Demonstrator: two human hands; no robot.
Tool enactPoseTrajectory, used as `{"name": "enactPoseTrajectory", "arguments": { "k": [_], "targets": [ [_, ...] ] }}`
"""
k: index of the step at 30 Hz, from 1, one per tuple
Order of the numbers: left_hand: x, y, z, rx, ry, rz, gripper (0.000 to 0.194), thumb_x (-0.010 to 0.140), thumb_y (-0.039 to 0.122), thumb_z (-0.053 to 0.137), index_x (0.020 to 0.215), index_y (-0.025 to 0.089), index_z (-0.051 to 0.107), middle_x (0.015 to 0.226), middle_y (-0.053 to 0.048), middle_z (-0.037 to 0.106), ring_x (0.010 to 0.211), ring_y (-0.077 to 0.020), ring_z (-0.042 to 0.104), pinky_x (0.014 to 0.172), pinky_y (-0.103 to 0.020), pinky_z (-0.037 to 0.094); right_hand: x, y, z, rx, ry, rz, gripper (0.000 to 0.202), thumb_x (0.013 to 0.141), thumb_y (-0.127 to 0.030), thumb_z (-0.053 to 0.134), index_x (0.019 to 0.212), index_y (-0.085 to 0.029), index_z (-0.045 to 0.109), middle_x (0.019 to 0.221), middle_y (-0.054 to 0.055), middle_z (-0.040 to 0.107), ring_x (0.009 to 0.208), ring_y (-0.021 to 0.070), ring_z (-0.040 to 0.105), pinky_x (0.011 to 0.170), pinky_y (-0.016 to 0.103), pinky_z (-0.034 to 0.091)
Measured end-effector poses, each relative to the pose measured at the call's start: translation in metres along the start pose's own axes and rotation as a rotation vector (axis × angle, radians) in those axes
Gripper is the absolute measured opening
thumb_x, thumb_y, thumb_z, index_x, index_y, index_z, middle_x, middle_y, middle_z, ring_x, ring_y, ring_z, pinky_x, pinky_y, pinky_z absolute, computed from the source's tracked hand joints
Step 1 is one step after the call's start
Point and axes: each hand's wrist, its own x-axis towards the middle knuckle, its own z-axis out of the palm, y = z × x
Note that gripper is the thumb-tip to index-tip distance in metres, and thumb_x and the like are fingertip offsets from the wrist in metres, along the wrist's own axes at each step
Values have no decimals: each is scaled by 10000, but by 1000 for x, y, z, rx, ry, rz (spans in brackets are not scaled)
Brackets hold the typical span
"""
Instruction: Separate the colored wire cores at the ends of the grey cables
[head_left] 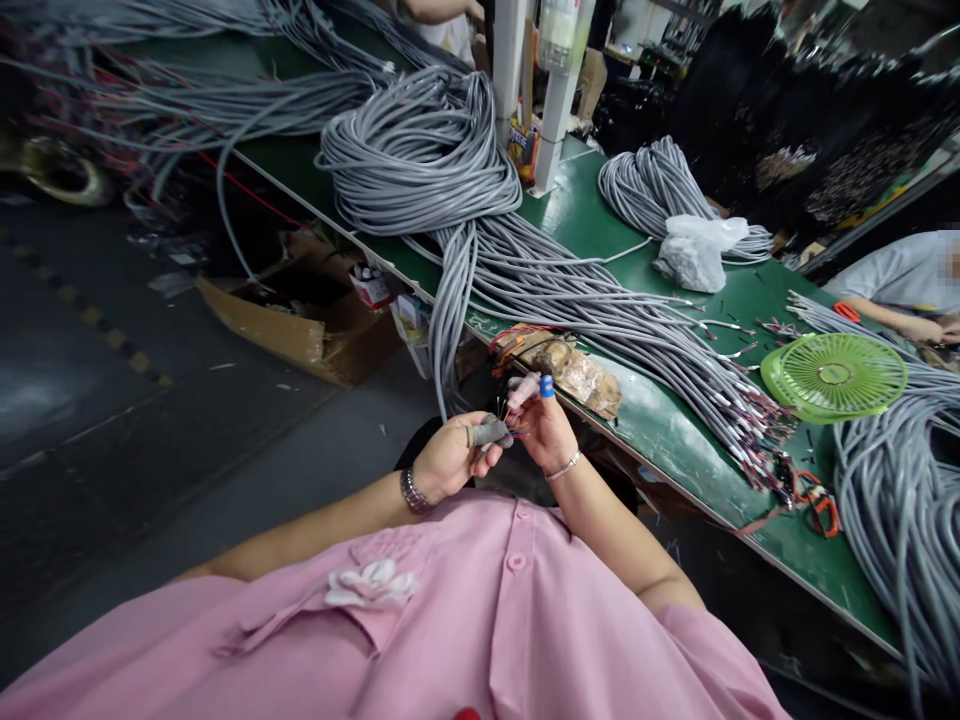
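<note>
In front of my pink shirt, my left hand (pixel 448 458) is closed around the end of a grey cable (pixel 489 433), its thumb covered in grey. Thin coloured wires (pixel 514 418) fan out of that end toward my right hand (pixel 550 432). The fingers of my right hand are bent and pinch at these wires; a blue cover (pixel 547 386) sits on one fingertip. Just beyond both hands, a brown, tape-wrapped block (pixel 577 372) lies at the table edge. More grey cables (pixel 454 300) hang over the edge beside it.
The green table (pixel 574 225) carries a large cable coil (pixel 420 150), a second coil (pixel 652 185), a plastic bag (pixel 694 255), a green fan (pixel 834 375) and orange-handled scissors (pixel 821 508). A cardboard box (pixel 300 340) stands on the floor. A co-worker's arm (pixel 896 318) shows at right.
</note>
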Motion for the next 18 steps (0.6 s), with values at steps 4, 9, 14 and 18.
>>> {"name": "enactPoseTrajectory", "arguments": {
  "k": [4,9,14,18],
  "targets": [
    [-8,4,-1,34,-23,11,189,765,310,651,724,125,644,482,-12,583,334,-75,449,311,-176,307,-3,-3,0,34,2,41,462,807,-633,546,881,-186,637,822,32,654,647,112,573,550,213,479],
    [-8,12,0,38,-96,8,249,722,354,698,706,111,647,456,-16,572,304,-67,421,287,-167,267,-8,-5,3,12,-44,0,303,791,-432,680,932,-165,660,809,10,631,623,76,543,543,176,463],
    [-1,16,4,7,-93,-4,259,684,344,726,685,104,630,445,-16,575,297,-68,419,273,-163,255,-10,-8,5,-18,-19,4,391,791,-518,645,943,-158,663,802,20,633,593,76,530,515,185,460],
    [3,15,5,-24,-72,1,235,678,312,733,689,101,629,472,-18,596,304,-68,426,268,-166,263,-9,-10,5,-52,37,35,366,765,-509,679,863,-157,659,691,-4,601,539,73,500,457,174,421]
  ]
}}
